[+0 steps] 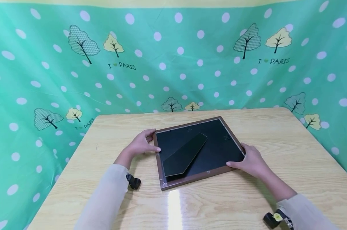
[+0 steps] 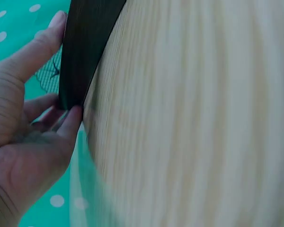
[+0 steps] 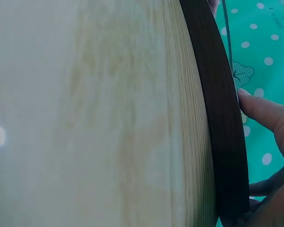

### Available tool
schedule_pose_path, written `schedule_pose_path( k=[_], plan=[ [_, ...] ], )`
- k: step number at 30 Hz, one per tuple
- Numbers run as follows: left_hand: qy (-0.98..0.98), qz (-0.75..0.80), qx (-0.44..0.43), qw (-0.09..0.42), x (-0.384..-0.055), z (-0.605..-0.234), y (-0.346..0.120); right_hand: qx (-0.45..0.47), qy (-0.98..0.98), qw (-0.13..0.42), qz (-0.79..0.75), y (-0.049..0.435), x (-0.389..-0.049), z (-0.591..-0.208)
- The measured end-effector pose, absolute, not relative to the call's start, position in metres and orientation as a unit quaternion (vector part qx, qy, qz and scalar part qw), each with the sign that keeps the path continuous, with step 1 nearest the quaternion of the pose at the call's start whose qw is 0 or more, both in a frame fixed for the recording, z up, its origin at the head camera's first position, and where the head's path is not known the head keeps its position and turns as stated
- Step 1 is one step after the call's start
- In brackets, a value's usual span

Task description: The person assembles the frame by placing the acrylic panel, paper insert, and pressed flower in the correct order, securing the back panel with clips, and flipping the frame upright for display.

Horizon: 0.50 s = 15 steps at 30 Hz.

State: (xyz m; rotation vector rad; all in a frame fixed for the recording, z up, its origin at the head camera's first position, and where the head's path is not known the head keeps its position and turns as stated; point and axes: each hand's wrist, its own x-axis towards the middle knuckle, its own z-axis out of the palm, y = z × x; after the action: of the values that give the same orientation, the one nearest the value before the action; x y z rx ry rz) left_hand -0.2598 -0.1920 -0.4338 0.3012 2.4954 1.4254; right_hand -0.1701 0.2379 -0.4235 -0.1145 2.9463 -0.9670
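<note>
A brown-edged picture frame [image 1: 216,140] lies back side up over the wooden table, turned at a slant. Its black easel stand [image 1: 184,156] runs diagonally across the black backing. My left hand [image 1: 143,143] grips the left edge, thumb on top and fingers at the outer side. At the near right corner, my right hand [image 1: 249,159] holds the frame with its thumb over the front edge. In the left wrist view the dark frame side [image 2: 85,52] sits between thumb and fingers. The right wrist view shows the frame's dark side [image 3: 220,118] beside the right thumb; other fingers are partly hidden.
The pale wooden table [image 1: 110,127] spreads around the frame, with a bright light reflection near its front. A green dotted cloth [image 1: 173,64] with printed trees hangs behind and along both sides. Small black cameras [image 1: 133,182] are strapped to the wrists.
</note>
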Motion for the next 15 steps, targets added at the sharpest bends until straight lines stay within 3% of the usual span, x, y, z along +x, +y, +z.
schedule_pose_path(
  k=[15],
  plan=[
    [0.847, 0.496, 0.121, 0.148, -0.262, -0.428, -0.195, 0.023, 0.962, 0.078, -0.261, 0.219, -0.180, -0.406]
  ],
)
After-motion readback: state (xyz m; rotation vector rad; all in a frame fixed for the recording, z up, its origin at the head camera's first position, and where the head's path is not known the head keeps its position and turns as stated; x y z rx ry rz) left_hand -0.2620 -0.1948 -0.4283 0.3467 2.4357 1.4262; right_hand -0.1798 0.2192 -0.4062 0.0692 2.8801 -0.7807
